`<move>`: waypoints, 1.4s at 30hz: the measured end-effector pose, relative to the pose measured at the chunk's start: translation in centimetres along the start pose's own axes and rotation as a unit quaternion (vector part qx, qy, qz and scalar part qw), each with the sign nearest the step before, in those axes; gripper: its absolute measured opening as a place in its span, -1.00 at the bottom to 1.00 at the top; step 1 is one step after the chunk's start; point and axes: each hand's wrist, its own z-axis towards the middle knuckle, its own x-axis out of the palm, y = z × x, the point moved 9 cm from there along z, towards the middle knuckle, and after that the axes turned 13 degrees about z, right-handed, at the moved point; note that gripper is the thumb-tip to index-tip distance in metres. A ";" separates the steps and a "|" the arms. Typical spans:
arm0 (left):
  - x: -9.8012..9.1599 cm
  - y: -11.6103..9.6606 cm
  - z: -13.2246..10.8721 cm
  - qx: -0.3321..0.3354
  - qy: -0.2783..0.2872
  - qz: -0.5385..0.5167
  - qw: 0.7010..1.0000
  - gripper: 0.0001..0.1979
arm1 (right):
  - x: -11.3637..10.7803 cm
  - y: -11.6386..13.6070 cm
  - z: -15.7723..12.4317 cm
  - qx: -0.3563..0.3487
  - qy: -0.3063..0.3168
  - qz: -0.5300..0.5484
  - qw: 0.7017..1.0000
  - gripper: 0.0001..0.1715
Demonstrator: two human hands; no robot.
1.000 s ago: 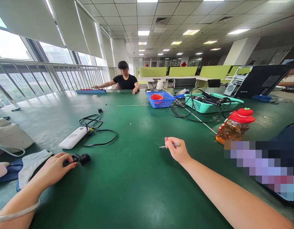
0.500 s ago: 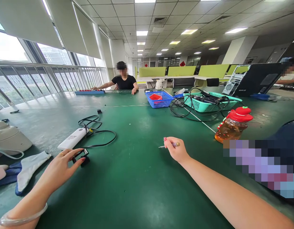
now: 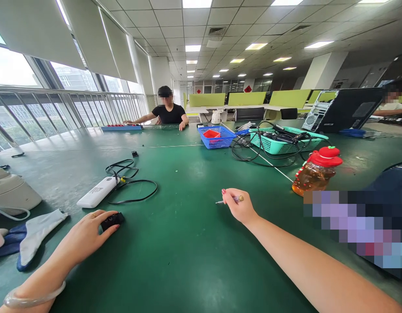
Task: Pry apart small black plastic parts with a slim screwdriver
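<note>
My left hand (image 3: 86, 234) rests on the green table (image 3: 187, 243) with its fingers closed over a small black plug-like part (image 3: 113, 220). My right hand (image 3: 240, 206) lies further right, pinched on a thin small screwdriver (image 3: 227, 200) whose tip points left. A white power strip (image 3: 97, 191) with a looped black cable (image 3: 135, 187) sits just beyond my left hand.
A grey-and-blue glove (image 3: 38, 232) and a beige device (image 3: 11, 193) lie at the left edge. An amber bottle with a red lid (image 3: 316, 176) stands right, with blue (image 3: 217, 137) and teal (image 3: 285, 141) baskets behind. A person sits at the far end.
My left hand lifted and shifted right, then came down on the black part, which now lies a little further right. My right hand stayed in place with the screwdriver.
</note>
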 end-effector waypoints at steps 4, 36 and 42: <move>-0.1 0.5 0.0 0.016 -0.024 -0.007 1.000 -0.47 | 0.1 0.2 0.0 -0.006 0.001 -0.002 1.000 -0.42; -1.1 -27.8 8.6 0.269 -0.032 -0.243 0.931 -0.54 | 2.0 1.4 -0.1 -0.040 0.093 -0.057 0.993 -0.56; -1.4 -28.0 8.8 0.263 -0.042 -0.251 0.931 -0.69 | 2.9 6.5 -2.2 -0.230 0.111 -0.089 0.963 -0.70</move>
